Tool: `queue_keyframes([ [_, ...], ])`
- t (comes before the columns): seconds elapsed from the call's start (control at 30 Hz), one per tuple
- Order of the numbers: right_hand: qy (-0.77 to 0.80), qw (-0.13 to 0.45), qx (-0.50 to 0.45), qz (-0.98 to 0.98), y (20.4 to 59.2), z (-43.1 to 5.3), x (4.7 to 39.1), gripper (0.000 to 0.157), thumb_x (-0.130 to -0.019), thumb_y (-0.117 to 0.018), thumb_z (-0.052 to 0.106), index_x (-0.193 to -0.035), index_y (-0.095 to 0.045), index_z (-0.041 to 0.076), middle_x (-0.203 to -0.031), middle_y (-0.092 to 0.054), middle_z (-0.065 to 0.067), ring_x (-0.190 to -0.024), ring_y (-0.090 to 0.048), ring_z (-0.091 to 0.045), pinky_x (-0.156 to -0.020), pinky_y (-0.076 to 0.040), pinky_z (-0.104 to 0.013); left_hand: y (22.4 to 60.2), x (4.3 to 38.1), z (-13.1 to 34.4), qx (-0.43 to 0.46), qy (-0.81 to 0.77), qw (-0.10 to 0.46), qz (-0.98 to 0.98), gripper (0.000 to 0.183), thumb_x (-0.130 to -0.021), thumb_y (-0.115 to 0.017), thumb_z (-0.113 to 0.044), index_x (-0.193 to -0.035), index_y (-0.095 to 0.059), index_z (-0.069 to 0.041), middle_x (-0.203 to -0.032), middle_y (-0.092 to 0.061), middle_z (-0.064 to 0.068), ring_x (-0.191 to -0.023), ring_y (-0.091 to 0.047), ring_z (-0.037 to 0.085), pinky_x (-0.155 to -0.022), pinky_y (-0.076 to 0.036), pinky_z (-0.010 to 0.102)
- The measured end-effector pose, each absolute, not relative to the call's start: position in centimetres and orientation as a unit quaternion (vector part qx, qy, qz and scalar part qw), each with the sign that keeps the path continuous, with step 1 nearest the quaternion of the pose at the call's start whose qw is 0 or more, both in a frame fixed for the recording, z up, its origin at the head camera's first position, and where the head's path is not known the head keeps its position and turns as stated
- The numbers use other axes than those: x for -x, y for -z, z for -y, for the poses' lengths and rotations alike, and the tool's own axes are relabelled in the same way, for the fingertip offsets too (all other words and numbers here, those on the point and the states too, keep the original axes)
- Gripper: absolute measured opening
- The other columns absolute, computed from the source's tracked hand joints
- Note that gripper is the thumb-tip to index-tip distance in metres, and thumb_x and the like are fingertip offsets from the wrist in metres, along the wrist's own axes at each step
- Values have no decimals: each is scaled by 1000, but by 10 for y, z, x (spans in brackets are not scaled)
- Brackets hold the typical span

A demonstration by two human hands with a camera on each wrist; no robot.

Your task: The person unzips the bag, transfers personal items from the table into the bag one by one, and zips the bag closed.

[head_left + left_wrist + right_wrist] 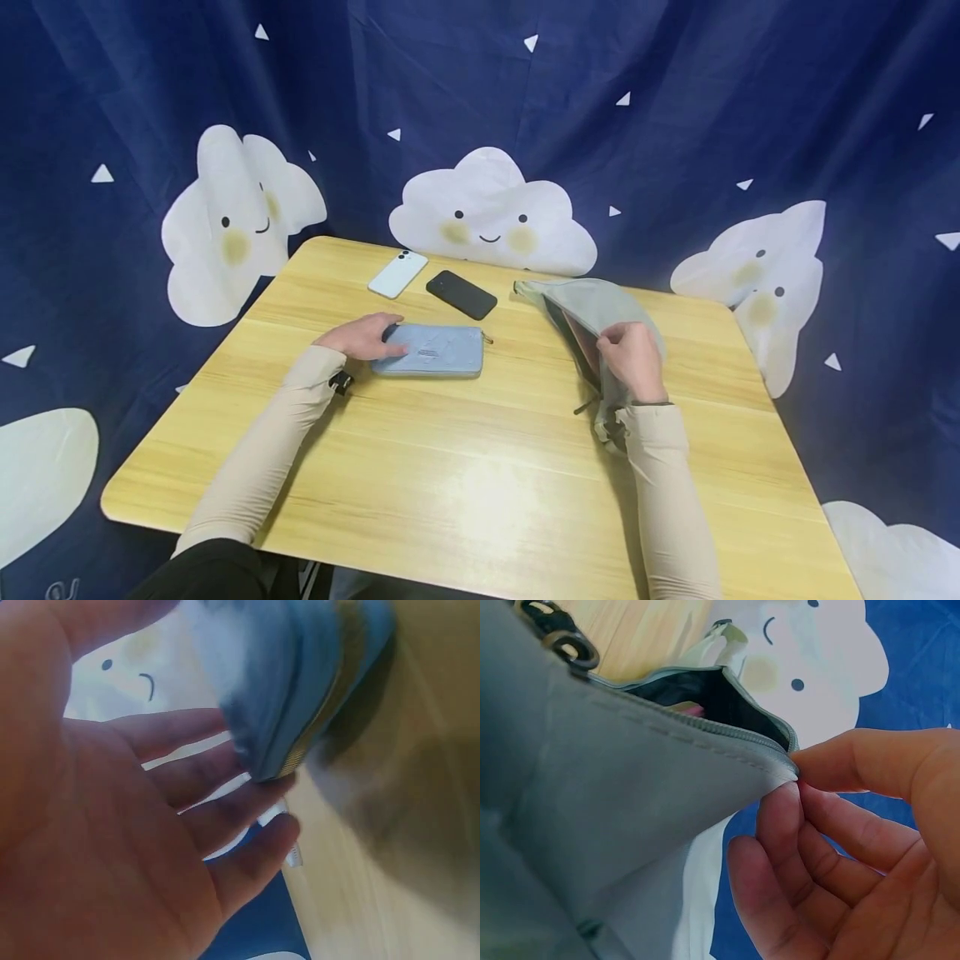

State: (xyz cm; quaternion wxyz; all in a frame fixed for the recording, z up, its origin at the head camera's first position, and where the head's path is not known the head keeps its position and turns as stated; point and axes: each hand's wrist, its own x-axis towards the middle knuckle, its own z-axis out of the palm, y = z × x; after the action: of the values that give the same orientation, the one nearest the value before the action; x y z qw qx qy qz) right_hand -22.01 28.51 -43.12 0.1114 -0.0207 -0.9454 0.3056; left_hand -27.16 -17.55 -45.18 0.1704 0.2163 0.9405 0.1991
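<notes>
A light blue zip pouch is at the middle of the table, its zip running along the side. My left hand holds its left end, thumb over the top and fingers at the far edge; the fingers reach round the zipped end in the left wrist view. To the right, a grey-green waist bag has its zip open. My right hand pinches the edge of that opening between thumb and fingertips. Inside the dark lining, something pinkish shows; most of the contents are hidden.
A white phone and a black phone lie beyond the pouch near the table's back edge. The wooden table has rounded corners. Behind it hangs a dark blue curtain with smiling clouds.
</notes>
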Motion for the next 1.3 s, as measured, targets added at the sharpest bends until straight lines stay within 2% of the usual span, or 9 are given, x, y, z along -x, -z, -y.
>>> queue_keyframes([
  [0.23, -306, 116, 18, 945, 432, -284, 220, 23, -89, -63, 12, -99, -79, -1, -95, -79, -20, -91, -73, -38, -76, -58, -49, 445, 267, 182, -214, -207, 190, -936, 75, -99, -66, -32, -153, -36, 11, -154, -46, 33, -145, -43, 48, -123, -35, 59],
  [0.53, -310, 110, 21, 944, 432, -283, 218, 23, -89, -63, 12, -100, -79, -1, -95, -79, -20, -90, -73, -37, -72, -57, -44, 447, 268, 184, -198, -225, 222, -928, 76, -94, -75, -35, -145, -48, 14, -140, -59, 34, -132, -57, 46, -113, -48, 57],
  [0.73, -306, 117, 17, 944, 432, -284, 219, 24, -88, -62, 11, -99, -79, -2, -94, -79, -21, -89, -73, -38, -73, -58, -47, 451, 263, 188, -184, -261, 248, -915, 79, -91, -77, -39, -144, -50, 13, -142, -57, 33, -133, -56, 47, -113, -46, 57],
  [0.83, -305, 120, 15, 944, 432, -284, 219, 25, -87, -62, 10, -99, -79, -2, -93, -78, -21, -88, -73, -38, -74, -59, -49, 451, 260, 187, -170, -296, 258, -904, 74, -91, -77, -37, -142, -53, 11, -138, -62, 30, -129, -59, 42, -113, -47, 54],
  [0.93, -305, 122, 15, 944, 432, -284, 219, 24, -87, -62, 10, -100, -79, -2, -93, -79, -21, -88, -73, -38, -74, -59, -49, 452, 259, 187, -162, -320, 266, -895, 61, -92, -76, -35, -135, -61, 7, -122, -72, 20, -112, -64, 29, -103, -51, 41],
  [1.03, -305, 122, 14, 944, 431, -284, 219, 25, -87, -61, 10, -100, -79, -3, -93, -78, -21, -88, -73, -38, -72, -58, -46, 452, 258, 188, -163, -332, 274, -888, 51, -95, -73, -33, -128, -66, 5, -107, -74, 11, -95, -62, 17, -88, -49, 29],
  [1.2, -308, 120, 11, 944, 432, -285, 220, 24, -88, -61, 9, -99, -79, -3, -92, -78, -22, -86, -73, -37, -68, -57, -41, 453, 257, 192, -171, -363, 287, -870, 48, -97, -67, -26, -128, -63, 10, -104, -71, 9, -80, -57, 12, -70, -51, 25],
  [1.3, -310, 120, 9, 943, 432, -285, 220, 24, -87, -61, 9, -99, -79, -3, -92, -78, -22, -84, -72, -37, -67, -56, -39, 454, 257, 195, -163, -396, 308, -850, 48, -96, -65, -20, -131, -60, 12, -102, -69, 8, -75, -56, 11, -65, -52, 23],
])
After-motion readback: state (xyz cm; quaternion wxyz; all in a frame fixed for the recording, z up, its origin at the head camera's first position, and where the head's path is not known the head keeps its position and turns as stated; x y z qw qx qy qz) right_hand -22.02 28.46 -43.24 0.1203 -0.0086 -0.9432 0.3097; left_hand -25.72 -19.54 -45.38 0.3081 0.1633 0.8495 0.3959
